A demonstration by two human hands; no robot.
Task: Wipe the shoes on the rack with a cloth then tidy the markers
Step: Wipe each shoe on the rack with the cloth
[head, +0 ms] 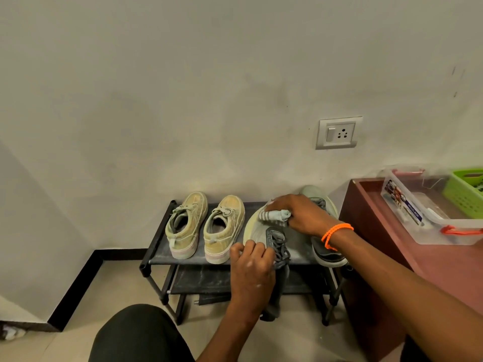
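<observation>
Gripping cloth and shoe, hands work atop rack beside wall.

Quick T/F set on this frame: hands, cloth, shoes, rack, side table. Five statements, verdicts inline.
1. The right hand presses a bunched grey cloth on the grey laced sneaker. True.
2. The left hand is off the shoes. False: it grips that sneaker's side.
3. Two tan canvas shoes sit on the black metal rack's top shelf. True.
4. The tan shoes lie on the floor. False: they are on the rack.
5. The clear plastic box stands on the rack. False: it is on the reddish side table.
</observation>
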